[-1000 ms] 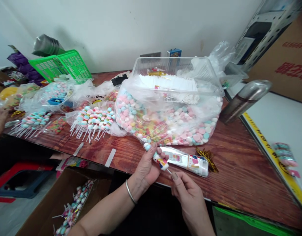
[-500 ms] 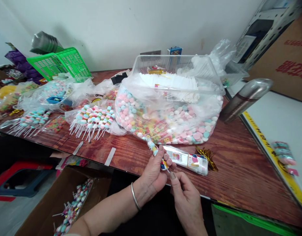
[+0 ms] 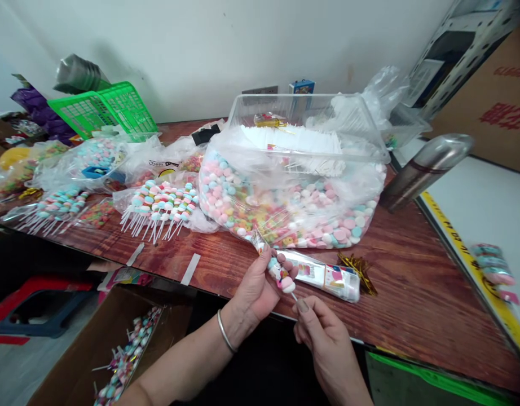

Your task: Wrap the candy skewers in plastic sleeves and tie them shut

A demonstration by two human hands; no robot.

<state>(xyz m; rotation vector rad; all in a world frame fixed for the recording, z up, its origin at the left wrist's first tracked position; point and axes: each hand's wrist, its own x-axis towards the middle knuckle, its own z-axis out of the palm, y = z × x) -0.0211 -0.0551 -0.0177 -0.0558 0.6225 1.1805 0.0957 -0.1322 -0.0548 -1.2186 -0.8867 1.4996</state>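
Observation:
My left hand (image 3: 258, 285) is wrapped around a marshmallow skewer (image 3: 287, 283) with pink, white and blue pieces. A clear printed wrapper (image 3: 257, 240) sticks out past the thumb at the skewer's far end. How much of the skewer it covers is hidden by the fingers. Below the lowest white piece, my right hand (image 3: 321, 332) pinches the thin white stick between thumb and fingers. Just behind my hands lies a stack of flat printed wrappers (image 3: 327, 276), beside gold twist ties (image 3: 359, 273).
A big clear bag of marshmallows and ring candies (image 3: 226, 194) fills the middle, under a clear tub (image 3: 361, 149) with white sticks. Finished-looking skewers (image 3: 162, 200) lie left. A steel flask (image 3: 427, 172) leans at right. A cardboard box (image 3: 74, 349) of wrapped skewers stands below left.
The left hand has shifted slightly up and left along the skewer, with the wrapper. Pink and white pieces now show at the stick end. The right hand still pinches the stick, slightly lower.

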